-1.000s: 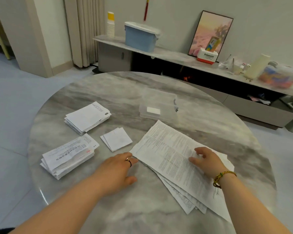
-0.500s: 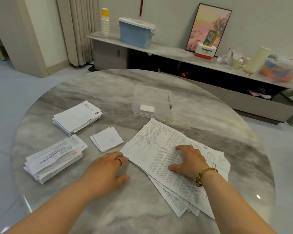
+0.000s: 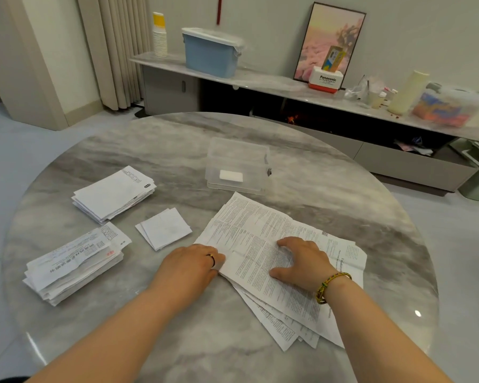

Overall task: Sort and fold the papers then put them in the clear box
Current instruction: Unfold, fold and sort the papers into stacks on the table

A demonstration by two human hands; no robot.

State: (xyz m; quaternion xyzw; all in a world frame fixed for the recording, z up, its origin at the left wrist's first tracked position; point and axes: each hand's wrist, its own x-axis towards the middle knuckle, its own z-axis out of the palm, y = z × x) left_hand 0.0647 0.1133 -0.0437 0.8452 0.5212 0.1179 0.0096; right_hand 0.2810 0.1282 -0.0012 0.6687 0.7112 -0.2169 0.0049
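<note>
A loose pile of large printed sheets (image 3: 255, 233) lies unfolded on the round marble table (image 3: 329, 189). My right hand (image 3: 302, 262) presses flat on the top sheet with spread fingers. My left hand (image 3: 194, 262) touches the pile's left edge; its fingertips are hidden at the paper's edge. The clear box (image 3: 237, 164) stands behind the pile with a small white folded piece (image 3: 231, 176) inside. To the left lie a small folded square stack (image 3: 163, 228), a folded stack (image 3: 112, 193) farther back, and a thick folded stack (image 3: 75, 262) near the table's left edge.
Behind the table runs a low marble shelf (image 3: 274, 84) with a blue lidded bin (image 3: 209, 52), stacked paper cups (image 3: 159, 35), a framed picture (image 3: 329, 41), a Panasonic box (image 3: 326, 78) and clutter at the right. Curtains hang at the back left.
My right hand slid left across the top sheet toward its middle. My left hand moved up to the pile's left edge. The camera tilted slightly.
</note>
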